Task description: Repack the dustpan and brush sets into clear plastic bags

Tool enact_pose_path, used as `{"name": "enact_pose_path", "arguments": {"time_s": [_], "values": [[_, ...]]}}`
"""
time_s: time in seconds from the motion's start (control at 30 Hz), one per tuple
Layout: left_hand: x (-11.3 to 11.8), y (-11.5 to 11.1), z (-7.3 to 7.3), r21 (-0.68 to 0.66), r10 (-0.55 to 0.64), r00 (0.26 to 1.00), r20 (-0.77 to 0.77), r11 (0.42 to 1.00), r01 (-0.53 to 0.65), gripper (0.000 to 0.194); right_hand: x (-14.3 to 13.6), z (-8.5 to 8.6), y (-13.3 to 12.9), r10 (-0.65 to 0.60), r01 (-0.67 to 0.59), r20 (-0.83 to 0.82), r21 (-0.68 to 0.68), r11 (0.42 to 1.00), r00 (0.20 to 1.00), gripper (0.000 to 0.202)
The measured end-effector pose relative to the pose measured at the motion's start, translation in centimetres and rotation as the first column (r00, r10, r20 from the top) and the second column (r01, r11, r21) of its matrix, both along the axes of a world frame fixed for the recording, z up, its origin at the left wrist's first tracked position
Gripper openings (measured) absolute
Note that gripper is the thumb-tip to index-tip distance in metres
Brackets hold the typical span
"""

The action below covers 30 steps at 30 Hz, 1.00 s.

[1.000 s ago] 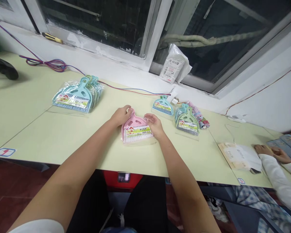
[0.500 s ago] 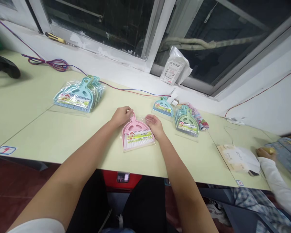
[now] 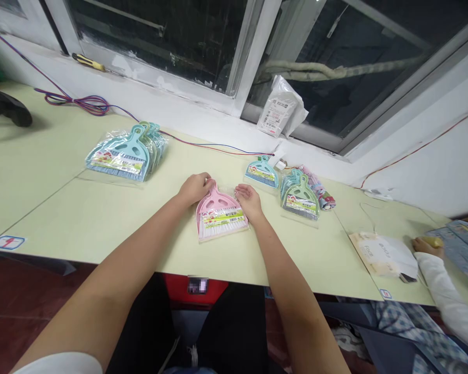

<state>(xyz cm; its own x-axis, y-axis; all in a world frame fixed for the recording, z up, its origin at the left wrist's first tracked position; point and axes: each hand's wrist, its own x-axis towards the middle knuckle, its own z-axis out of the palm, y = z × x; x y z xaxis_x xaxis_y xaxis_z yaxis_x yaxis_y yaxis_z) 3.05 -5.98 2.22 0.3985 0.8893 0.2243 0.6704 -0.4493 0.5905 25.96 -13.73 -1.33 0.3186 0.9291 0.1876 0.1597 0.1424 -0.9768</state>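
In front of me on the table lies a pink dustpan and brush set (image 3: 219, 200) in a clear plastic bag, its handle pointing away from me. The white brush bristles and a printed label face up. My left hand (image 3: 197, 188) is closed at the top of the handle, the fingertips pinching there. At the bag's upper right edge, my right hand (image 3: 249, 200) has its fingers bent together against the plastic; the thumb is partly hidden. To the left lies a bagged pile of blue and green dustpan sets (image 3: 120, 156).
A blue dustpan set (image 3: 262, 172) and a pile topped by a green one (image 3: 301, 200) lie to the right, beside patterned fabric (image 3: 322, 192). Cables (image 3: 203, 147) run along the wall. A screwdriver (image 3: 89, 62) rests on the sill. Another person's hand (image 3: 429, 246) is at far right.
Both hands stay at the pink set with only tiny finger shifts. The printed label on it looks slightly shifted.
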Motion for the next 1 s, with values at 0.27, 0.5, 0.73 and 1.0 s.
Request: {"name": "enact_pose_path", "arguments": {"time_s": [0.27,0.5,0.73,1.0], "values": [[-0.4,0.9,-0.7,0.025,0.119,0.988,0.096,0.992,-0.122,0.036,-0.1,0.6,-0.9,-0.044,0.053,0.080,-0.106,0.993,0.996,0.043],[-0.5,0.6,-0.5,-0.034,0.207,0.971,0.123,0.978,-0.204,0.037,0.1,0.4,-0.9,-0.002,0.023,0.155,-0.133,0.991,0.988,0.035],[-0.7,0.1,0.1,-0.070,0.202,0.979,0.039,0.977,-0.199,0.048,-0.1,0.2,-0.6,-0.036,0.048,0.145,-0.077,0.996,0.989,0.030],[-0.5,-0.4,0.4,-0.024,0.077,0.995,-0.063,0.997,-0.079,0.057,-0.6,0.9,-0.7,-0.111,0.112,0.093,-0.008,0.994,0.989,0.028]]}}
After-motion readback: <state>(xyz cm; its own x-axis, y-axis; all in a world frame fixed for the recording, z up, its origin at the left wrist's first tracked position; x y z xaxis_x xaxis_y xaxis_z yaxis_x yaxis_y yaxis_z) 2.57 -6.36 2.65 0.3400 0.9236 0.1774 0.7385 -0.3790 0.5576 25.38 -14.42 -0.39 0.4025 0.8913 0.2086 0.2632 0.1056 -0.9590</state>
